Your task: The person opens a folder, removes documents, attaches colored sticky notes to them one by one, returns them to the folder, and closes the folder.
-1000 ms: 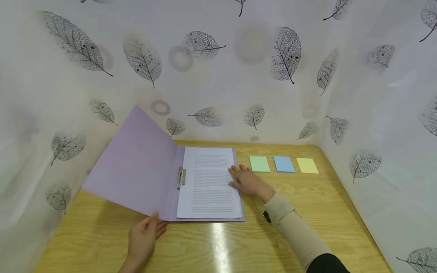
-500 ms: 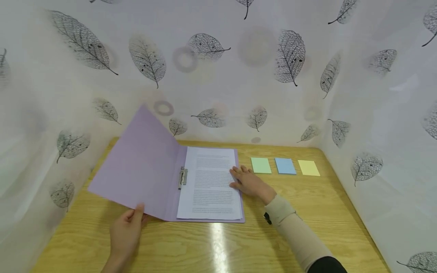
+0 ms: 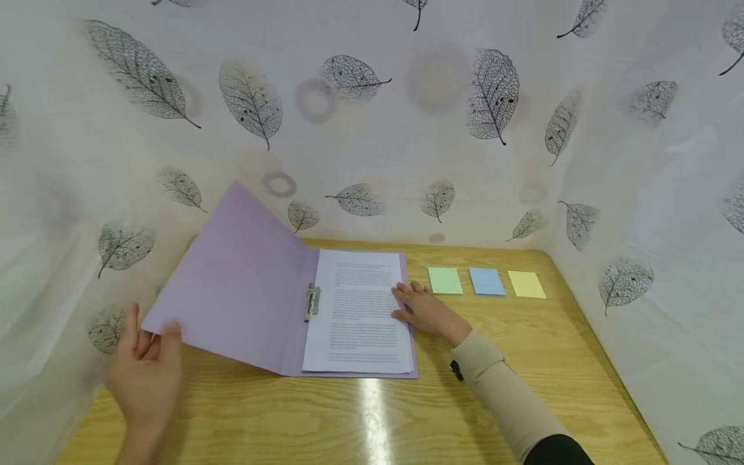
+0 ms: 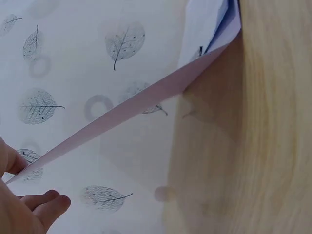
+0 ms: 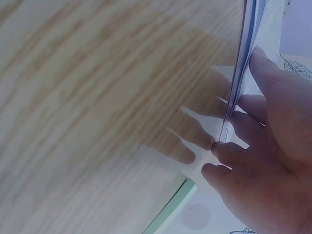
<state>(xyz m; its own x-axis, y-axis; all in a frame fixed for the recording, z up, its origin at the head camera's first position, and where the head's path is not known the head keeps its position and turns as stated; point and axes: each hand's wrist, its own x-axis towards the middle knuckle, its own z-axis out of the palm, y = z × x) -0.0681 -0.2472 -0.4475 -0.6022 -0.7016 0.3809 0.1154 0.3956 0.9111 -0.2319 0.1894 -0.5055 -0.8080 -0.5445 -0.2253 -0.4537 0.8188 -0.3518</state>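
Observation:
A purple folder (image 3: 232, 284) lies opened on the table, its front cover raised and tilted at the left. Printed sheets (image 3: 363, 310) lie on its right side beside a metal clip (image 3: 311, 302). At the cover's lower left corner, my left hand (image 3: 145, 381) holds the edge between thumb and fingers; the left wrist view shows this hand (image 4: 19, 204) at the end of the raised cover (image 4: 117, 109). My right hand (image 3: 430, 313) rests on the right edge of the sheets and folder, fingers relaxed, as the right wrist view also shows of this hand (image 5: 278, 141).
Green (image 3: 445, 281), blue (image 3: 487, 281) and yellow (image 3: 526, 284) sticky note pads stand in a row right of the folder on the wooden table (image 3: 494, 413). A pale sheet with leaf prints (image 3: 372, 129) surrounds the table at the back and sides.
My left hand has slid leftward along the cover's lower edge to its outer corner. The cover has shifted slightly. My right hand has stayed on the sheets.

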